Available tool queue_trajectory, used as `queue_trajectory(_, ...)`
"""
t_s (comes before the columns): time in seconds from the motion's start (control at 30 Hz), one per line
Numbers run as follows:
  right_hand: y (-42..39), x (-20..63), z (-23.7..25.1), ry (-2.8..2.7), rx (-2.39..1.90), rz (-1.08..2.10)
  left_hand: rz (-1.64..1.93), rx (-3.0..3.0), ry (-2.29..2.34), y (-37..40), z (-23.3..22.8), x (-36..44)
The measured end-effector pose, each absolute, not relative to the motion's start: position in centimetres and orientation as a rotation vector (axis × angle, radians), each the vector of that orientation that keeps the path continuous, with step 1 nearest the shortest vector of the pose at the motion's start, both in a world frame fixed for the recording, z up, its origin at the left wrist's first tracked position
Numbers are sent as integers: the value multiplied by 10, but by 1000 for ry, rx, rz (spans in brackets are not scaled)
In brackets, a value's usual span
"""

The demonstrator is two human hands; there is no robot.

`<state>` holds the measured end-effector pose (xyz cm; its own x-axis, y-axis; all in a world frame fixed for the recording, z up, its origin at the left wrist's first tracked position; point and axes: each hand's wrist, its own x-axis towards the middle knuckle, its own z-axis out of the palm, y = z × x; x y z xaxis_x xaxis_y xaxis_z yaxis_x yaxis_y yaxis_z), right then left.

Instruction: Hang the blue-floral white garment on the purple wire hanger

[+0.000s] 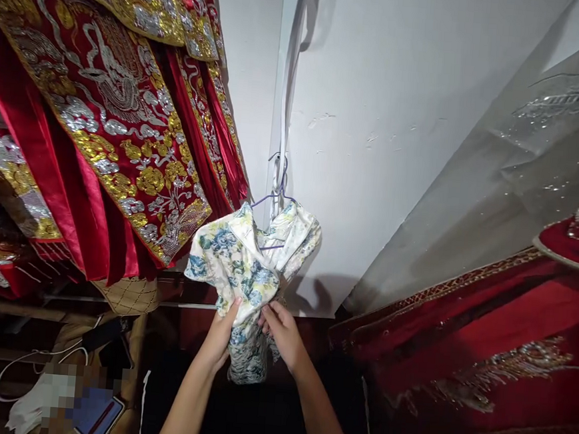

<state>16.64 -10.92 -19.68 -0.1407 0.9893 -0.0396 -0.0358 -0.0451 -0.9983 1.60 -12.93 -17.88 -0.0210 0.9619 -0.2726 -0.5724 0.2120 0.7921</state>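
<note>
A short-sleeved white dress (239, 266) with blue and yellow flowers hangs on a thin purple hanger (291, 198). The hanger's hook is at a white strap (285, 103) running down the wall. My left hand (221, 329) grips the dress at its left side, with the thumb on the front and the other fingers behind the cloth. On the opposite side, my right hand (280, 330) is closed in a pinch on the dress's front edge. The neckline is open, and the lower part of the dress gathers in folds between my forearms.
Red garments (127, 117) with gold and silver embroidery hang at the left. A sheer, sparkling white cloth (518, 168) and a red beaded garment (500, 347) are on the right. At lower left, a phone (99, 419), a white cable (0, 381) and a white bag (34, 407) lie together.
</note>
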Motion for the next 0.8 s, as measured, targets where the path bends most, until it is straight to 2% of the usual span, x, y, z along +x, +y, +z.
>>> queue_trajectory(0.23, -113, 173, -172, -1402, -1021, 1272, 1240, 512, 960, -134, -177, 6)
queue_trajectory(0.33, -116, 183, -171, -1381, -1085, 1238, 1577, 648, 1197, -134, -189, 10)
queue_trajectory(0.43, -122, 184, -175, -1156, -1063, 1419, 1917, 991, 1509, -137, -201, 21)
queue_trajectory(0.53, -129, 179, -178, -915, -973, 1725, 1664, 1496, 1403, -139, -206, 37)
queue_trajectory(0.6, -131, 177, -176, -849, -937, 1809, 1436, 1656, 1241, -138, -205, 47)
queue_trajectory(0.7, -120, 182, -161, -859, -952, 1722, 1362, 1725, 1220, -131, -200, 57)
queue_trajectory(0.8, -89, 197, -120, -911, -996, 1524, 1325, 1804, 1208, -123, -201, 59)
